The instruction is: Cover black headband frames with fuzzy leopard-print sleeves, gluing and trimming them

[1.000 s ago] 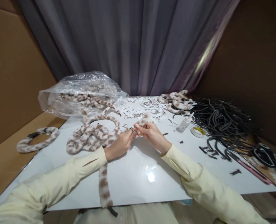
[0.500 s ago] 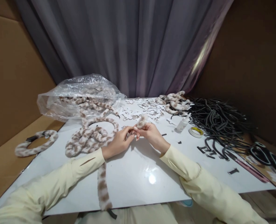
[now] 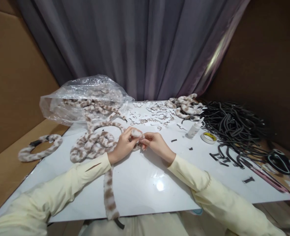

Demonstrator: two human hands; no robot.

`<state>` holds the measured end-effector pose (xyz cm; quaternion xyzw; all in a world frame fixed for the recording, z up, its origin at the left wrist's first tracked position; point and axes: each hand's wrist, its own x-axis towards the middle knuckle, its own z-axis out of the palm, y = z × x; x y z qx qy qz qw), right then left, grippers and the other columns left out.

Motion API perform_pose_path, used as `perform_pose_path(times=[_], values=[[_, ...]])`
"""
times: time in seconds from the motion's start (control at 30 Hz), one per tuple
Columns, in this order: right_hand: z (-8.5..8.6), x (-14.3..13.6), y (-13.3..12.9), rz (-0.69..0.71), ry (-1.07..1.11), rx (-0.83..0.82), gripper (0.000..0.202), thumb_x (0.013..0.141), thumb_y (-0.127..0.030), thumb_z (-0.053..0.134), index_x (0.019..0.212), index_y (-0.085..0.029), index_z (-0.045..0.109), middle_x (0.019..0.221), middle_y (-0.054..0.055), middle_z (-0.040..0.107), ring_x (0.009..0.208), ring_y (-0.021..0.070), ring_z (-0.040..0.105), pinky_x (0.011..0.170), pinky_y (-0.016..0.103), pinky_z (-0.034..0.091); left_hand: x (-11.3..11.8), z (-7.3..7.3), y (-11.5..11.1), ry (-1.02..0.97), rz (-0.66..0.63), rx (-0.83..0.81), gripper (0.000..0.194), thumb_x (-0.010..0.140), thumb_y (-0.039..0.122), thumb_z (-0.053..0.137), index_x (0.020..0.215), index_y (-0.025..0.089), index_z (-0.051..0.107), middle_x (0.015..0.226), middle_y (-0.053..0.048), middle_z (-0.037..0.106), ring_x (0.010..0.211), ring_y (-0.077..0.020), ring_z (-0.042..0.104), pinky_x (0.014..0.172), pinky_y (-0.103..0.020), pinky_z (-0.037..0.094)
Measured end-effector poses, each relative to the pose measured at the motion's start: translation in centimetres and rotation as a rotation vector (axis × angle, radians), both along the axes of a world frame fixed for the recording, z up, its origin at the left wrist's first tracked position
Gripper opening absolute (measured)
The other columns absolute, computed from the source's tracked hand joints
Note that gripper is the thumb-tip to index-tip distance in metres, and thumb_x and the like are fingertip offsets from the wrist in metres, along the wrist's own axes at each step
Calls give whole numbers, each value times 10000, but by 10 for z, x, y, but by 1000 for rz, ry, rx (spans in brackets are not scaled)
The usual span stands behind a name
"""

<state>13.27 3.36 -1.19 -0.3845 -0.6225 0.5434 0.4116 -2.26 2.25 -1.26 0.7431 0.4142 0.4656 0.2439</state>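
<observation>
Between my two hands, over the middle of the table, is the end of a furry white-and-brown fabric tube (image 3: 136,133). My left hand (image 3: 124,144) is closed around it, with the fluffy tip showing above the thumb. The fingers of my right hand (image 3: 157,144) pinch the same end from the right; the exact spot they grip is partly hidden. Beneath my left forearm a spotted furry strip (image 3: 109,193) runs to the table's front edge, a black cord end poking out of it. A heap of furry tube (image 3: 93,146) lies left of my left hand.
At the back left, a clear plastic bag (image 3: 86,98) holds more furry tubes. A furry ring (image 3: 40,149) lies at the left edge. Small metal clasps (image 3: 152,118) are scattered behind my hands. Rightward are a glue bottle (image 3: 194,128), tape roll (image 3: 208,138), black cords (image 3: 233,124) and scissors (image 3: 280,162).
The furry end has moved left, from above my right hand's fingers to my left hand's thumb. My right hand has shifted slightly, still pinching. The view has tilted a little.
</observation>
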Motion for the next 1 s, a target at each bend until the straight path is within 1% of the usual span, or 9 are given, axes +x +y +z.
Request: perform_pose_path(times=[0.1,0.17,0.23,0.33,0.5,0.63,0.7,0.8,1.0], values=[[6,2,-1,-33,50,13,179,721,-314,610,656,-147,617,562,-6,594,524,115,538,557,246,442,0,3,0,18,-94,-183,186,829,320,547,922,160,529,889,-44,589,783,-151,551,698,-255,435],[11,3,-3,-49,76,23,229,744,-356,598,647,-150,610,591,7,600,564,128,557,591,262,452,0,5,0,50,-218,-288,201,877,343,459,883,155,530,792,-21,587,718,-138,546,666,-248,430],[13,4,-3,-63,87,34,265,744,-386,606,620,-152,598,591,14,594,587,139,566,616,276,457,-2,5,0,97,-259,-322,264,910,350,372,805,158,520,661,13,529,617,-120,506,604,-235,411],[12,5,0,-109,77,61,258,720,-395,633,635,-152,608,604,15,592,605,143,563,629,279,456,-3,2,0,147,-197,-282,282,908,334,360,711,171,476,572,42,443,537,-105,445,550,-225,366],[6,7,6,-279,-11,113,242,684,-383,669,644,-164,573,565,2,558,484,124,500,503,270,415,0,-1,-1,201,-121,-209,300,909,278,334,637,182,415,558,31,450,539,-115,446,579,-244,342],[6,4,1,-369,-40,181,207,650,-339,697,715,-187,573,760,35,606,654,166,565,542,274,448,2,-3,-2,231,-99,-152,258,896,252,339,652,193,394,569,29,436,530,-119,424,562,-249,321],[5,1,-2,-364,-42,201,180,648,-317,695,720,-191,588,780,43,616,737,188,577,593,287,471,2,-4,-2,238,-96,-127,231,890,246,340,673,196,401,582,27,432,536,-121,416,557,-249,315],[1,-2,-4,-338,-35,197,153,652,-300,681,716,-186,603,753,52,630,744,197,582,626,309,490,2,-6,-2,238,-99,-100,223,892,255,333,690,197,407,600,19,435,556,-128,414,562,-251,320],[-7,-1,3,-264,-43,153,198,673,-349,669,724,-167,609,736,67,636,693,191,589,569,301,505,2,-8,-2,192,-141,-107,164,868,225,381,734,187,467,670,-8,497,622,-146,454,621,-268,346]])
